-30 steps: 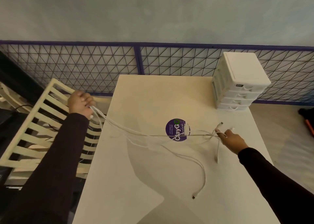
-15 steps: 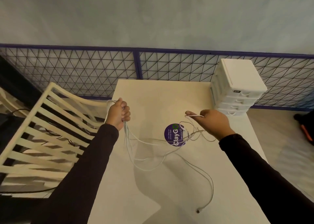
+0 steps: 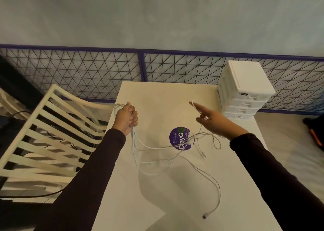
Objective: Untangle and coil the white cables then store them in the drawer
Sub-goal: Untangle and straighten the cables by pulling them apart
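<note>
left hand [image 3: 125,117]: fingers [image 3: 134,119] curled tight into a fist round a gathered bunch of the white cables [image 3: 157,147]. short loops stick out above the knuckles, and several strands hang from under the little finger.

right hand [image 3: 213,119]: index finger [image 3: 196,106] straight, with one strand looped over its tip. thumb held apart from it. the remaining fingers are hidden behind the hand, so their state cannot be told.

cables: from beneath the left fingers the strands sag to the table [image 3: 157,94] and run across to a loose tangle below the right palm. the tangle partly overlies a round purple sticker [image 3: 178,139]. one long strand trails away from both hands toward the viewer and ends in a plug [image 3: 204,216] lying flat on the table.

drawer unit [image 3: 245,90]: white, four drawers, all closed. it stands on the table's far corner, beyond the right fingertips and clear of them.

surroundings: slatted cream chair [image 3: 52,125] outboard of the left fingers; wire mesh fence [image 3: 87,69] behind the table.
</note>
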The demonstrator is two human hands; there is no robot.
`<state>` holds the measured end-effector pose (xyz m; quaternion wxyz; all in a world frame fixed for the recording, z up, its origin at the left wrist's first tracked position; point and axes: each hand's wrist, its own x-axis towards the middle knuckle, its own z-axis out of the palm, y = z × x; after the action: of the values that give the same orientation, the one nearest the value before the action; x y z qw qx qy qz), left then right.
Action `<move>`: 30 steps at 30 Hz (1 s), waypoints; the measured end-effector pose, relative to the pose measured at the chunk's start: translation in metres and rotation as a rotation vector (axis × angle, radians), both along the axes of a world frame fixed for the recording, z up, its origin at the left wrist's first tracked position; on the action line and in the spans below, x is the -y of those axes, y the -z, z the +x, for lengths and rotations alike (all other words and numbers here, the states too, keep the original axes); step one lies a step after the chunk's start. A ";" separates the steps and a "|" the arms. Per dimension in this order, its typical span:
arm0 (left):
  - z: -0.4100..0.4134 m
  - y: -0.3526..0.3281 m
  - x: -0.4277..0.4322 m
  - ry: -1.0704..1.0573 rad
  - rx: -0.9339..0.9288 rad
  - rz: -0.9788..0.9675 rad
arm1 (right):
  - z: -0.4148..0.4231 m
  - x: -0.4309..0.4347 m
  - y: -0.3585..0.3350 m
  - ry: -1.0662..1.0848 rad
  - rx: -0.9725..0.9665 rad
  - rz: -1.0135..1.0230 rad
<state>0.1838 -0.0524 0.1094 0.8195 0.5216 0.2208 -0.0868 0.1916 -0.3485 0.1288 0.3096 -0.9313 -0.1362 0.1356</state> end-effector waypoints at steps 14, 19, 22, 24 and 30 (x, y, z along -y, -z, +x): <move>-0.058 -0.041 0.056 0.484 0.227 0.002 | -0.058 -0.050 0.001 0.080 -0.052 0.190; -0.065 -0.056 0.069 0.602 0.331 0.300 | -0.077 -0.088 -0.039 0.051 -0.197 0.629; -0.068 -0.076 0.071 0.629 0.377 0.482 | -0.073 -0.095 -0.047 0.050 -0.303 0.770; -0.068 -0.087 0.070 0.646 0.389 0.472 | -0.074 -0.098 -0.050 0.018 -0.434 0.935; -0.067 -0.104 0.067 0.545 0.347 0.496 | -0.072 -0.099 -0.060 -0.180 -0.593 1.047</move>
<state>0.1172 -0.1194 0.2133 0.6410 0.7497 -0.0526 -0.1557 0.1193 -0.2495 0.1890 0.7384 -0.5629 -0.1709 0.3298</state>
